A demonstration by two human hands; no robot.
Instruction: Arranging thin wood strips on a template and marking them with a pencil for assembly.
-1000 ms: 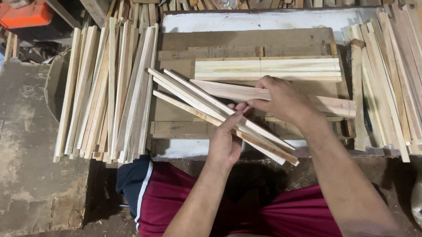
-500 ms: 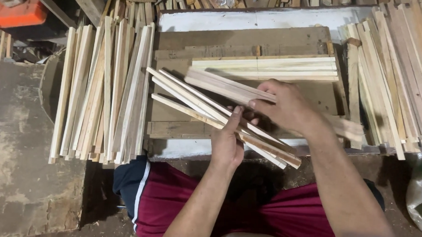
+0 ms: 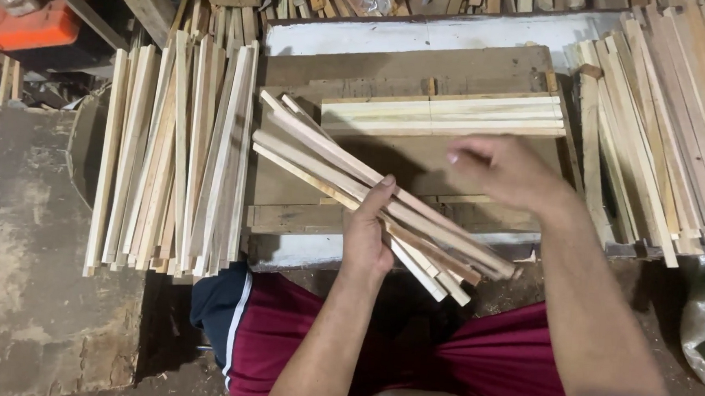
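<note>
Left hand [image 3: 366, 244] grips slat bundle [image 3: 353, 182]; right hand [image 3: 505, 171] empty, loosely spread above wooden workboard [image 3: 393, 66].

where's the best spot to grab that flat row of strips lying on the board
Probably at one end: the flat row of strips lies crosswise on the board, its right end near the free right hand. Pinch across the long edges from above, since the left hand holds a bundle.

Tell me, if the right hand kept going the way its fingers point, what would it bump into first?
The right hand points left, fingers loose above the workboard. Going straight on, it would likely first meet the bundle of wooden slats that the left hand holds slanted. Depth is unclear, so it might pass just above them.
</note>
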